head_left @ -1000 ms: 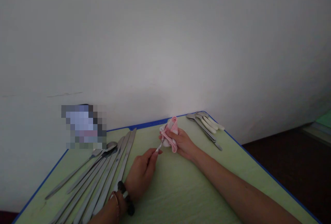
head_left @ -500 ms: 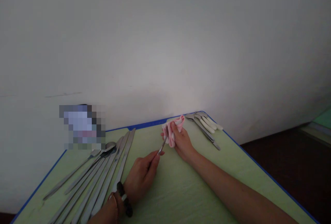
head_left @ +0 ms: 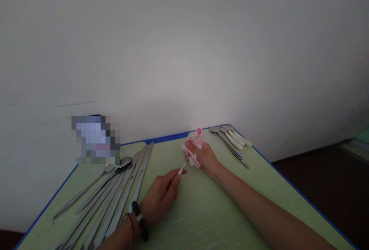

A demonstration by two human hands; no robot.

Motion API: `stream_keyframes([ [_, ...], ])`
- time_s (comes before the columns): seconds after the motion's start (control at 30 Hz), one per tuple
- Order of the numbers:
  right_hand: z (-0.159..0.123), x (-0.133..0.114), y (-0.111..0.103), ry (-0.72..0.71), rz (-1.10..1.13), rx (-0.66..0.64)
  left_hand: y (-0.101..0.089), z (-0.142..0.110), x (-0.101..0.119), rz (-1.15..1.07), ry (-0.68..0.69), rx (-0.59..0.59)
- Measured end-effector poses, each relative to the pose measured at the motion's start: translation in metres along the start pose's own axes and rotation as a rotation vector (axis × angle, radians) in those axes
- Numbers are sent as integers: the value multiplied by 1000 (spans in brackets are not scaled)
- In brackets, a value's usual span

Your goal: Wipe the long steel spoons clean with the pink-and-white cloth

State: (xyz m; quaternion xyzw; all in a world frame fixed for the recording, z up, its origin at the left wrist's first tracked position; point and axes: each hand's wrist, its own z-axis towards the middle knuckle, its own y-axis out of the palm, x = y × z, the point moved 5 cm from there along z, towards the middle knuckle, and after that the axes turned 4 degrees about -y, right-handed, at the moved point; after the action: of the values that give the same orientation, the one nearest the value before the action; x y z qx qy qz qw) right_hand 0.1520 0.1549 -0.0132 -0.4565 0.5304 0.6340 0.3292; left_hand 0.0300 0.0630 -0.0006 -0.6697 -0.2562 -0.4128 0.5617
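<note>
My left hand [head_left: 165,192], with a dark beaded bracelet at its wrist, is closed round the handle of a metal piece of cutlery [head_left: 183,165]. The far end of this piece is wrapped in a pink and white cloth [head_left: 196,139], so its kind is hidden. Fingers and thumb of my right hand [head_left: 205,158] press the cloth around that end. Both hands are above the middle of the table. Left of my left hand lie several long metal utensils [head_left: 115,192], fanned out, with a spoon bowl [head_left: 126,161] among them.
The green table [head_left: 230,219] has a blue edge and stands against a pale wall [head_left: 184,50]. At its far right corner lie metal spoons [head_left: 229,144] and white-handled cutlery [head_left: 236,140]. A blurred-out phone-like object [head_left: 93,136] leans at the back left.
The cloth and my right hand have shifted slightly along the cutlery, and the fingers are folded further over its end. My left hand keeps its grip. The view has moved a little.
</note>
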Motion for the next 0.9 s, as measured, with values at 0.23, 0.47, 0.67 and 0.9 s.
stream_keyframes([
  [0.23,0,0,0,61,-17,-144,-5,0,-5,-78,-33,85],
  [0.47,1,-1,2,-28,6,-145,-8,0,-9,-217,-65,151],
  [0.67,3,-1,-1,-121,-7,39,-8,2,-4,-109,-29,159],
  [0.9,1,-5,-4,-138,13,166,-4,4,0,-48,3,90],
])
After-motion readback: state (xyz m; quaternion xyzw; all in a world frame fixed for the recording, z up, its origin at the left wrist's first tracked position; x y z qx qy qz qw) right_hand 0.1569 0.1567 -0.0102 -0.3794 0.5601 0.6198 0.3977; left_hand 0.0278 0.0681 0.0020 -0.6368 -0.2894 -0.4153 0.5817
